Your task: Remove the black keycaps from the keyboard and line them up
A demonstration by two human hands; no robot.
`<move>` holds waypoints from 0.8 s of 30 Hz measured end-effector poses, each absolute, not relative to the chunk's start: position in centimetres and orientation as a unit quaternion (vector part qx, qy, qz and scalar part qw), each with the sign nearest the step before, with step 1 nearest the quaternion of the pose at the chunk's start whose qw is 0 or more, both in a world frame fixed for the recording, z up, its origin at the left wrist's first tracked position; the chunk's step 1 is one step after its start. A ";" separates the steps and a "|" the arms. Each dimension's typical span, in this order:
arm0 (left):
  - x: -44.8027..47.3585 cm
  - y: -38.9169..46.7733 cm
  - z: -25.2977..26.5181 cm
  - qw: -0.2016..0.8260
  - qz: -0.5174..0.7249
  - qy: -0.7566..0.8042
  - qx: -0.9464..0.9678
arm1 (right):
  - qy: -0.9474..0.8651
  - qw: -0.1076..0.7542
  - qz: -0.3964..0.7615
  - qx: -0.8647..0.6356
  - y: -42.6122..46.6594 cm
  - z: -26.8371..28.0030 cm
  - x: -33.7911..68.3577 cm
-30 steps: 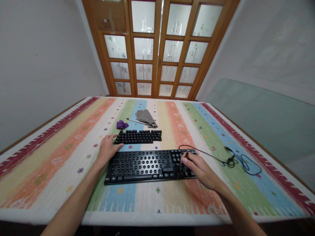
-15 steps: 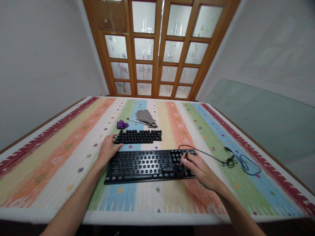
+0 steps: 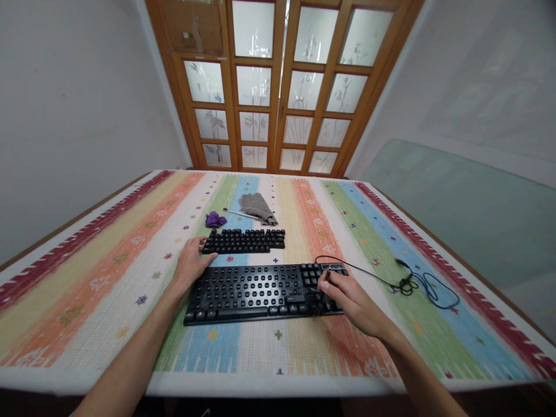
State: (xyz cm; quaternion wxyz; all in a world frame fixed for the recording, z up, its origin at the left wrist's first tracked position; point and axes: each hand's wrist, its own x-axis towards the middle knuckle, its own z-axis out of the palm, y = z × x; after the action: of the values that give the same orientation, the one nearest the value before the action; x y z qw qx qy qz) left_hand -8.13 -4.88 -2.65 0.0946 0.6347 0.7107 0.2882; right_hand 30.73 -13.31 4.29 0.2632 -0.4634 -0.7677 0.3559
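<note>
A black keyboard (image 3: 256,289) lies on the striped cloth, most of its main-block keycaps off and the bare key stems showing. Over its right end, my right hand (image 3: 347,295) is closed round a small dark brush (image 3: 320,304), bristles pointing down at the keys. Just beyond the keyboard, loose black keycaps (image 3: 243,241) sit together in rows. My left hand (image 3: 191,263) rests at the left end of these rows, thumb and fingers apart, holding nothing. Its thumb is near the keyboard's top left corner.
A purple cloth (image 3: 215,219), a thin white stick with a dark tip (image 3: 237,213) and a grey cloth (image 3: 259,207) lie behind the keycaps. The keyboard's black cable (image 3: 408,284) runs right and ends in a loose coil. Wooden glass-paned doors (image 3: 278,116) stand beyond the table.
The brush in my right hand has shifted very slightly left over the keyboard's right end. My left hand stays in place.
</note>
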 end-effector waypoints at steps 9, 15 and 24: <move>-8.1 -4.9 -2.6 0.093 0.281 0.712 0.637 | -0.766 0.258 0.357 -0.468 -13.4 4.3 30.7; -8.2 -5.0 -2.6 0.089 0.284 0.713 0.634 | -0.768 0.256 0.353 -0.468 -13.4 4.3 30.7; -8.4 -4.9 -2.9 0.084 0.292 0.708 0.638 | -0.767 0.256 0.359 -0.466 -13.5 4.2 30.8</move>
State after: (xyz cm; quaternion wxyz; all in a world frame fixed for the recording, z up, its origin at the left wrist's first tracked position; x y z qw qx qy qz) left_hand -8.42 -4.90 -2.89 0.0837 0.6379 0.7077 0.2919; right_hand 30.77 -13.47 4.22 0.2557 -0.4658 -0.7675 0.3587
